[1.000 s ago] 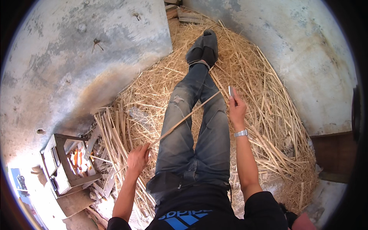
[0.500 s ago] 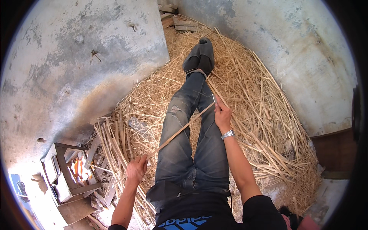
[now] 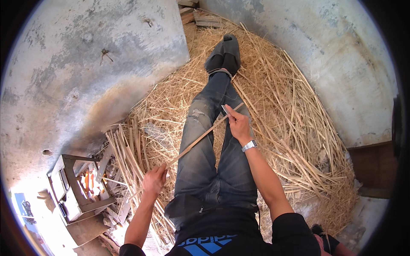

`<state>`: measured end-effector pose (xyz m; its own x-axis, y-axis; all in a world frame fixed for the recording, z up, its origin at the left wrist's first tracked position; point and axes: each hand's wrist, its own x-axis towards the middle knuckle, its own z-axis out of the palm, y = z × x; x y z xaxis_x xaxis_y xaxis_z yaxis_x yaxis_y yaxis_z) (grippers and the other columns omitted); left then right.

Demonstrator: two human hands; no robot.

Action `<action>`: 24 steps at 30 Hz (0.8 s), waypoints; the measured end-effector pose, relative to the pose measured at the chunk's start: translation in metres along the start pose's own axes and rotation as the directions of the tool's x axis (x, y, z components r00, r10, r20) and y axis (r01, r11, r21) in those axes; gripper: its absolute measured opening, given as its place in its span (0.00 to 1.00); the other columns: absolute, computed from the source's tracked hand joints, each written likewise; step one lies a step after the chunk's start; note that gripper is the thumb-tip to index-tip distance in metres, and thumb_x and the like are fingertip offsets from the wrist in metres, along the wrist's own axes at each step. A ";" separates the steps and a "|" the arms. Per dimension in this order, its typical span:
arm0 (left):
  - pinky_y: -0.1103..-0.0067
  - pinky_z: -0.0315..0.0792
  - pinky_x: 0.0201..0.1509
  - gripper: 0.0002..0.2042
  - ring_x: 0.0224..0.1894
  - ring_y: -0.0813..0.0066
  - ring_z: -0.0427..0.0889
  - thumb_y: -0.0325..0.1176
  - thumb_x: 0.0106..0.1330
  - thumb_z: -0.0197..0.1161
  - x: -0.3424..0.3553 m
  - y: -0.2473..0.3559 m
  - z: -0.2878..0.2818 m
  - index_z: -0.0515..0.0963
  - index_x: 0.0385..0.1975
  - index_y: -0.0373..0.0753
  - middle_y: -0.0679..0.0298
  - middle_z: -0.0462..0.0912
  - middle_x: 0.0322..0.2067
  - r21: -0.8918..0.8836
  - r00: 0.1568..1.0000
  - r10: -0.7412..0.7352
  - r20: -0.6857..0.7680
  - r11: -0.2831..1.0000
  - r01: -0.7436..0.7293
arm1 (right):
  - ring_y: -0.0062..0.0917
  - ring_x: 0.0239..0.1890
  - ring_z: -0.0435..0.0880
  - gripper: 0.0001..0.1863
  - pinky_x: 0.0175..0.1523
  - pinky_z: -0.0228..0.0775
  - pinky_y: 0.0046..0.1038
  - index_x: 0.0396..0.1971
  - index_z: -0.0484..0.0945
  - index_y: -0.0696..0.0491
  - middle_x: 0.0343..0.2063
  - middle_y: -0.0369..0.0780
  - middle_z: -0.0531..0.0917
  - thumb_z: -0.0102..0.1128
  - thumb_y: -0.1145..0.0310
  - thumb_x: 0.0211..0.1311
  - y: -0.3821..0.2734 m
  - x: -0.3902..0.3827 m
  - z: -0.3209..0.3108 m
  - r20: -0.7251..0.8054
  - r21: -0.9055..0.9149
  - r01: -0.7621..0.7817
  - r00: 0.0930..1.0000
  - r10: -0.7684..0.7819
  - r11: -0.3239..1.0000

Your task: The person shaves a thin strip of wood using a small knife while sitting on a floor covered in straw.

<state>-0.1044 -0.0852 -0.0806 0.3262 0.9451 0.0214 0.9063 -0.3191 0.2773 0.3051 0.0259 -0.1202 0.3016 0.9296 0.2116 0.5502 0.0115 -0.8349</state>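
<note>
The person wears a black short-sleeved shirt [image 3: 239,230] with a blue printed emblem, faded blue jeans [image 3: 209,149] with a worn patch at one knee, and dark shoes [image 3: 224,53]. A silver metal wristwatch [image 3: 249,146] sits just behind the right hand [image 3: 238,123]; the left hand [image 3: 153,181] is bare.

Left hand [image 3: 153,181] pinches near end of long bamboo strip [image 3: 200,137]; strip slants up across jeans-clad legs [image 3: 211,149]. Right hand [image 3: 238,123] holds small blade [image 3: 224,109] against strip's far end. Shavings pile [image 3: 290,128] lies beyond both grips.
</note>
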 end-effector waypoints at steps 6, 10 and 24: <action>0.58 0.81 0.35 0.10 0.31 0.50 0.86 0.38 0.72 0.68 0.003 0.015 -0.003 0.85 0.50 0.49 0.58 0.86 0.33 -0.076 0.998 -0.061 0.029 0.995 0.063 | 0.44 0.36 0.90 0.21 0.39 0.79 0.33 0.61 0.86 0.41 0.38 0.48 0.91 0.64 0.73 0.71 -0.009 -0.016 0.018 0.039 0.179 0.059 0.997 -0.067 0.982; 0.56 0.79 0.39 0.10 0.34 0.43 0.86 0.36 0.74 0.65 0.017 0.032 -0.003 0.86 0.49 0.44 0.50 0.86 0.32 -0.210 0.990 -0.119 0.076 0.969 0.132 | 0.44 0.38 0.91 0.19 0.41 0.81 0.37 0.58 0.88 0.41 0.38 0.47 0.91 0.63 0.72 0.71 -0.043 -0.051 0.059 0.147 0.153 0.098 0.982 -0.120 0.983; 0.54 0.77 0.38 0.13 0.33 0.40 0.85 0.44 0.78 0.61 0.034 0.062 0.008 0.86 0.41 0.43 0.47 0.85 0.29 -0.369 0.974 -0.210 0.081 0.902 0.225 | 0.12 0.16 0.65 0.25 0.19 0.57 0.18 0.73 0.73 0.50 0.22 0.31 0.75 0.54 0.73 0.80 -0.051 -0.051 0.003 0.560 0.714 -0.633 0.773 0.297 0.301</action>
<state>-0.0350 -0.0736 -0.0701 0.1495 0.9820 -0.1152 0.7916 -0.0491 0.6091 0.2594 -0.0210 -0.0897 -0.0391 0.9286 -0.3691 -0.5806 -0.3218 -0.7479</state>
